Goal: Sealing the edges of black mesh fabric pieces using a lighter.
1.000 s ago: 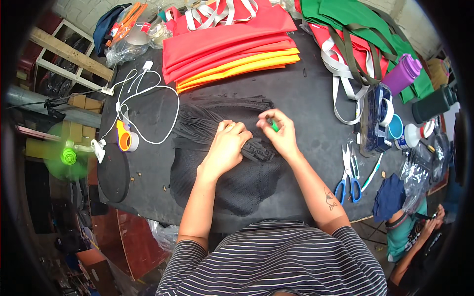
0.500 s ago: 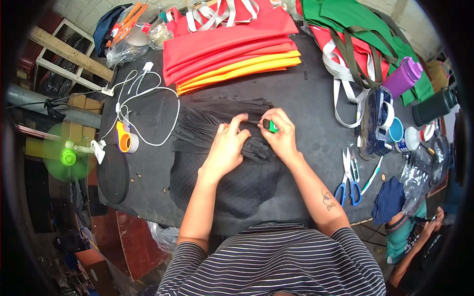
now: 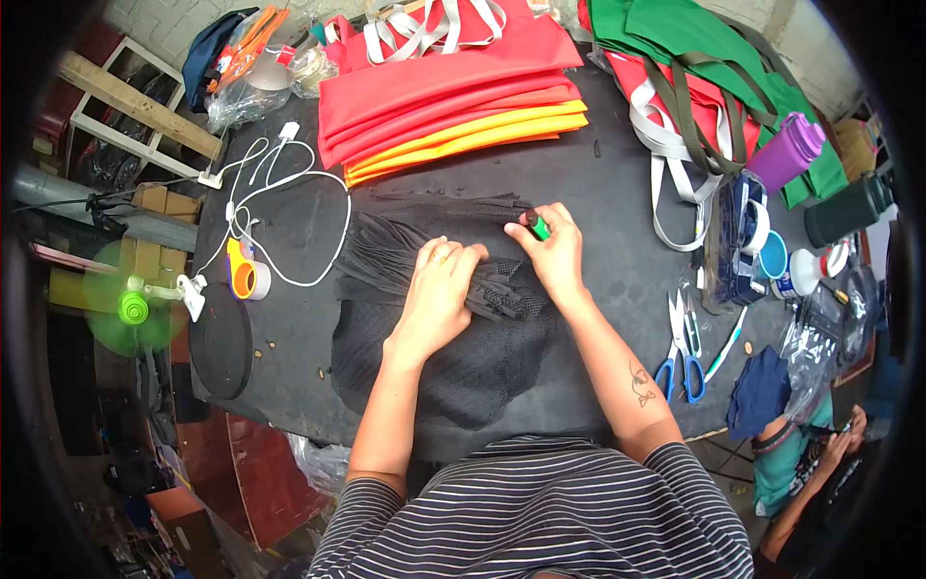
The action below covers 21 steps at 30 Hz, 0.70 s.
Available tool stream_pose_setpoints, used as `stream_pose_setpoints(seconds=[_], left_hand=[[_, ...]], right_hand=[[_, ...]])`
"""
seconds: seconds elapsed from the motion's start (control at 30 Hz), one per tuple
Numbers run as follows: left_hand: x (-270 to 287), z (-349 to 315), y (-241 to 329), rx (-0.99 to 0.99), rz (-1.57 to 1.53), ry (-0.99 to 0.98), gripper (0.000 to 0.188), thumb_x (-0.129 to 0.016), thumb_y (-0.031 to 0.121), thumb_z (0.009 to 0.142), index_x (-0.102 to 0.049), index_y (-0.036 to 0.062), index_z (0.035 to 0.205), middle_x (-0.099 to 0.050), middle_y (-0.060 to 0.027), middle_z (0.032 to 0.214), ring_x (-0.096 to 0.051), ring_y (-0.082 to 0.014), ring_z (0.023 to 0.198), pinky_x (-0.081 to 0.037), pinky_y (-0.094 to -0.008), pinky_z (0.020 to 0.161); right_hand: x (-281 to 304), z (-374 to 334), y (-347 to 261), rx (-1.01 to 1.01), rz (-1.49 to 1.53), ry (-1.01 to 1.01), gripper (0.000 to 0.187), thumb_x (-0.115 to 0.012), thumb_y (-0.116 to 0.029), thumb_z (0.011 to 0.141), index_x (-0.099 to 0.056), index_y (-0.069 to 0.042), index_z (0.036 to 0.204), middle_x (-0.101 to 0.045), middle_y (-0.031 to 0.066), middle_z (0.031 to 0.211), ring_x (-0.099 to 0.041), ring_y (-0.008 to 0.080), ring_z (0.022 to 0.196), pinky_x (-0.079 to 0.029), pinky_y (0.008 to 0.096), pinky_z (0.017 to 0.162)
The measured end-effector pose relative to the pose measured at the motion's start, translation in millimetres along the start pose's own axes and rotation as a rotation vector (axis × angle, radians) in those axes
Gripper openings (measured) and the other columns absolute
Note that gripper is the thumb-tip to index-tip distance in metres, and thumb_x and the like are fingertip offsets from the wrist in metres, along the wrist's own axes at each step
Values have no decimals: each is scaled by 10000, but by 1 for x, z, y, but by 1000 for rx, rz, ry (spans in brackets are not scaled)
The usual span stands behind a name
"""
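Note:
A bundle of thin black fabric strips [image 3: 386, 253] lies across a black mesh cloth [image 3: 424, 372] on the table in front of me. My left hand [image 3: 442, 289] rests on the strips with its fingers curled round some of them; the pinched part is hidden under the fingers. Past the strips' right end, my right hand [image 3: 554, 246] is closed round a small green lighter [image 3: 538, 228] with a black end. More black strips [image 3: 473, 208] spread out flat beyond the left hand.
Folded red bags [image 3: 444, 96] and yellow ones [image 3: 473, 135] are stacked at the back. On the right are blue-handled scissors [image 3: 682, 352], a purple bottle [image 3: 789, 152] and green bags [image 3: 675, 39]. A white cable [image 3: 289, 179], a tape roll [image 3: 253, 280] and a spinning fan [image 3: 133, 307] are at left.
My right hand has moved slightly right and up with the lighter, away from the left. The left hand's raised fingers have curled down onto the strips.

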<state>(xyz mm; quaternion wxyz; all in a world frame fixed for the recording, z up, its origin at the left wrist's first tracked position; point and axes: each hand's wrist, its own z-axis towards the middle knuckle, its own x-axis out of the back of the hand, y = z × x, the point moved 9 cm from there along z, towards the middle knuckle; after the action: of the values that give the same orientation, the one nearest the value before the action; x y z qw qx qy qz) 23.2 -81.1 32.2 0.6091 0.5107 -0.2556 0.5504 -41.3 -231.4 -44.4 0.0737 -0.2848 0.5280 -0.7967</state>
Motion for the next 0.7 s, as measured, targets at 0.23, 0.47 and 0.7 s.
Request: stream_pose_setpoints(seconds=[0.23,0.47,0.7], left_hand=[[-11,-6,-5,7,0,-150,428,-621,-115,558,-612,13,966,-575,-124,1002,-567,-313,999,-412,-404,954],[-11,-3,-7,18,-40,-185,311,-646,-99,614,-631,24,899,-470,-165,1423,-603,-290,921,-416,-387,895],[-14,-3,-3,-27,-25,-226,292,-652,-84,618,-636,28,888,-445,-149,1463,-608,-277,933,-413,-381,880]], right_hand=[[-7,-20,-17,146,361,-34,140,-731,63,746,-641,20,843,-678,111,953,-642,163,885,-500,277,796],[-6,-35,-22,260,451,-95,153,-675,84,761,-629,-2,879,-689,133,1008,-675,211,950,-533,312,800],[-1,-45,-33,451,345,-84,190,-672,94,666,-567,4,795,-713,146,990,-700,287,852,-547,357,761]])
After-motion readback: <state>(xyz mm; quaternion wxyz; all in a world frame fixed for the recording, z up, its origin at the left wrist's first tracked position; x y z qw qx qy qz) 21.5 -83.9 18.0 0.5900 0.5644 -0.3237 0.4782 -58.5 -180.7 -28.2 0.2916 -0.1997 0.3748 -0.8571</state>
